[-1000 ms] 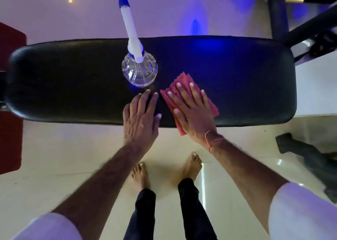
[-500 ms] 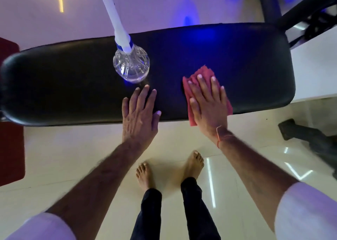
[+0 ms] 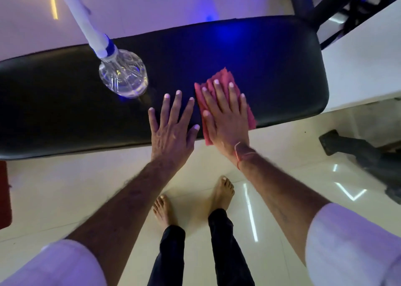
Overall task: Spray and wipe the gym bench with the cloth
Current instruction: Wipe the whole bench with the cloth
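Plainly, the right hand (image 3: 225,116) presses flat on the red cloth (image 3: 221,76), its fingers (image 3: 218,94) straight and spread, curled round nothing. The cloth lies on the near right part of the black padded desk (image 3: 260,57). Most of it is hidden under the palm: only a crumpled far edge, a strip along the left side and a corner hanging over the near edge show. Whether it is folded cannot be told.

Just beside it on the left, the left hand (image 3: 173,129) rests palm down on the desk, fingers (image 3: 166,105) released and fanned, holding nothing. Its heel overhangs the near edge. Whether its thumb touches the cloth is too close to tell.

A clear spray bottle (image 3: 123,75) stands on the desk farther back and to the left, apart from both hands. Its white-and-blue spray head (image 3: 95,34) is blurred and its tip is cut off by the top edge. How much liquid it holds is hard to make out.

The desk's left end runs out of view. A dark metal frame (image 3: 301,1) at the upper right is also cut off. On the pale tiled floor (image 3: 65,188), a dark object (image 3: 358,149) at the right cannot be named, and only a sliver of a red mat (image 3: 4,194) shows at the left edge. Two bare feet (image 3: 223,192) stand below the desk.
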A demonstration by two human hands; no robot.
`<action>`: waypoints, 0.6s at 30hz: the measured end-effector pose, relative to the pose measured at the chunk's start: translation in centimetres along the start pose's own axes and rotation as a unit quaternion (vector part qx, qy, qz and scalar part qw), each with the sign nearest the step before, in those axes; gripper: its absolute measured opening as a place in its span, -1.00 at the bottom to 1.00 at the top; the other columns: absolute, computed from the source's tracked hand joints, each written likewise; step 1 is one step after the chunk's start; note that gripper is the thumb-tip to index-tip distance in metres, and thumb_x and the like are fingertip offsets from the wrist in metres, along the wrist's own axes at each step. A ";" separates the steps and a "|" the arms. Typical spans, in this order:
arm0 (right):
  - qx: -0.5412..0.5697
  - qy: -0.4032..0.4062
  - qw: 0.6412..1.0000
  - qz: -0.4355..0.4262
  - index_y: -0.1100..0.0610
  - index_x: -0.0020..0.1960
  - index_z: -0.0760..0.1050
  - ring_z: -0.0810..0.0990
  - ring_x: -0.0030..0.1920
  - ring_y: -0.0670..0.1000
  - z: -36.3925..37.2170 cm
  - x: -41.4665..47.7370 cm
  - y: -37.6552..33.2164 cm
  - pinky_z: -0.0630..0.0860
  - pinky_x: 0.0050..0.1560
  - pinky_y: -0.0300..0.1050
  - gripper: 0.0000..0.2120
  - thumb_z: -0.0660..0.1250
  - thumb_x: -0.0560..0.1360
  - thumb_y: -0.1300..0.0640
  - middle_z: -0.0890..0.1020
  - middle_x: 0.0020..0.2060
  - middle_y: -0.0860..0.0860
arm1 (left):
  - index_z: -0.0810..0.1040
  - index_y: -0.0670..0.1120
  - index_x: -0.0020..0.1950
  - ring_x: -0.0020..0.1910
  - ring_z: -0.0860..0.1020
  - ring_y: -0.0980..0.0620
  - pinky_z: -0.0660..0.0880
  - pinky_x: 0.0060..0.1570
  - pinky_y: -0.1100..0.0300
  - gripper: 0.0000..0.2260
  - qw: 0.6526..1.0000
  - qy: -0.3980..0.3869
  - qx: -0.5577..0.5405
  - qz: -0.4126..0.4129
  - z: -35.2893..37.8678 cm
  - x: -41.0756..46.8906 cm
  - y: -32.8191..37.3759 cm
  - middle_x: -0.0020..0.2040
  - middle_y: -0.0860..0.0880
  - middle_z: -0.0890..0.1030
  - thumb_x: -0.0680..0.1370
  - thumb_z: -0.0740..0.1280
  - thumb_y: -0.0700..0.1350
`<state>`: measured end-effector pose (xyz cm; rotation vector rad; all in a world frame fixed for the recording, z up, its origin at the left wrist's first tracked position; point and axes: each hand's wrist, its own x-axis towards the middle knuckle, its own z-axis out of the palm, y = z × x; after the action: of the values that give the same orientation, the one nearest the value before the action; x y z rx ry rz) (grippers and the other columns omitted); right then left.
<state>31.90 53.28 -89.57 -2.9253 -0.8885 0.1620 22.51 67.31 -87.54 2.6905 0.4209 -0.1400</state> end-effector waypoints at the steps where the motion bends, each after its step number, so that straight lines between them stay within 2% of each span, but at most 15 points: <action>1: -0.012 -0.006 0.999 -0.044 -0.05 0.72 -0.07 -0.07 0.70 0.19 0.2 -1.6 0.8 -0.02 0.66 0.28 -0.45 -0.13 0.76 -0.14 -0.01 0.71 0.04 | 0.12 0.05 0.70 0.70 -0.08 -0.13 -0.14 0.60 -0.29 -0.44 1.000 0.000 0.000 -0.009 0.0 0.0 0.4 0.73 -0.06 0.00 0.72 0.16 0.13; 3: -0.028 -0.011 0.996 -0.081 -0.05 0.72 -0.09 -0.07 0.70 0.17 0.3 -3.8 4.2 0.00 0.66 0.26 -0.45 -0.13 0.76 -0.13 -0.02 0.71 0.04 | 0.10 0.05 0.70 0.70 -0.10 -0.14 -0.13 0.61 -0.29 -0.43 1.000 -0.004 0.003 -0.018 -0.1 0.1 0.8 0.73 -0.05 -0.02 0.72 0.16 0.13; 4: -0.030 -0.010 0.998 -0.060 -0.05 0.72 -0.08 -0.08 0.70 0.16 0.1 -4.0 6.0 0.01 0.66 0.27 -0.44 -0.13 0.75 -0.13 -0.02 0.71 0.04 | 0.09 0.05 0.71 0.70 -0.11 -0.15 -0.12 0.61 -0.30 -0.42 1.000 -0.007 0.004 -0.021 -0.1 0.1 0.9 0.73 -0.05 -0.03 0.72 0.16 0.12; 7: 0.013 0.019 0.996 0.082 -0.05 0.71 -0.01 -0.05 0.70 0.18 -0.3 -3.2 8.0 0.01 0.64 0.32 -0.44 -0.13 0.74 -0.13 0.03 0.71 0.04 | 0.09 0.06 0.71 0.70 -0.10 -0.15 -0.09 0.61 -0.30 -0.43 1.000 -0.011 0.006 -0.018 -0.2 0.1 0.7 0.73 -0.05 -0.03 0.71 0.16 0.12; 9: 0.033 0.054 0.989 0.133 -0.05 0.70 0.06 -0.03 0.70 0.20 0.3 -3.1 4.7 -0.05 0.64 0.31 -0.44 -0.09 0.72 -0.13 0.08 0.70 0.04 | 0.10 0.07 0.70 0.70 -0.09 -0.15 -0.07 0.62 -0.29 -0.43 1.000 -0.009 0.007 -0.014 -0.1 0.0 0.4 0.73 -0.05 -0.02 0.71 0.16 0.11; 10: 0.037 0.058 0.990 0.122 -0.06 0.70 0.06 -0.04 0.70 0.20 0.7 -3.3 2.5 -0.07 0.65 0.30 -0.44 -0.08 0.72 -0.13 0.07 0.70 0.04 | 0.10 0.07 0.70 0.70 -0.08 -0.15 -0.06 0.61 -0.29 -0.43 1.000 -0.008 0.008 -0.011 -0.1 0.0 0.3 0.73 -0.05 -0.02 0.71 0.17 0.11; 12: 0.033 0.044 0.997 0.047 -0.07 0.71 0.01 -0.06 0.70 0.19 1.9 -4.2 -0.5 -0.07 0.65 0.31 -0.44 -0.08 0.73 -0.13 0.04 0.71 0.03 | 0.12 0.07 0.70 0.70 -0.06 -0.15 -0.05 0.61 -0.28 -0.44 1.000 -0.007 0.012 -0.007 -0.1 -0.1 0.0 0.73 -0.05 0.00 0.71 0.17 0.10; 15: 0.027 0.019 0.999 -0.035 -0.08 0.71 -0.07 -0.08 0.70 0.14 2.0 -4.2 1.8 -0.05 0.66 0.26 -0.44 -0.11 0.74 -0.13 0.00 0.71 0.01 | 0.13 0.08 0.70 0.70 -0.03 -0.14 -0.02 0.61 -0.27 -0.46 1.000 -0.007 0.013 0.004 -0.2 -0.1 -0.5 0.73 -0.05 0.02 0.72 0.16 0.08; 16: 0.022 0.025 0.999 -0.026 -0.08 0.71 -0.07 -0.09 0.70 0.13 1.7 -4.0 3.2 -0.08 0.67 0.24 -0.44 -0.13 0.73 -0.14 -0.01 0.71 0.01 | 0.12 0.08 0.70 0.70 -0.03 -0.14 -0.02 0.61 -0.26 -0.46 1.000 -0.007 0.014 0.007 -0.2 -0.1 -0.6 0.73 -0.04 0.02 0.72 0.16 0.08; 18: 0.027 0.050 0.997 0.048 -0.07 0.71 -0.01 -0.05 0.70 0.15 1.4 -3.6 4.7 -0.08 0.66 0.24 -0.44 -0.12 0.73 -0.13 0.05 0.71 0.02 | 0.12 0.08 0.70 0.70 -0.04 -0.14 -0.02 0.61 -0.26 -0.45 1.000 -0.003 0.019 0.009 -0.1 -0.1 -0.6 0.73 -0.05 0.02 0.72 0.16 0.07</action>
<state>31.31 47.46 -91.13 -2.8984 -0.7196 0.0438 22.23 67.80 -87.69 2.7296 0.3972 -0.1526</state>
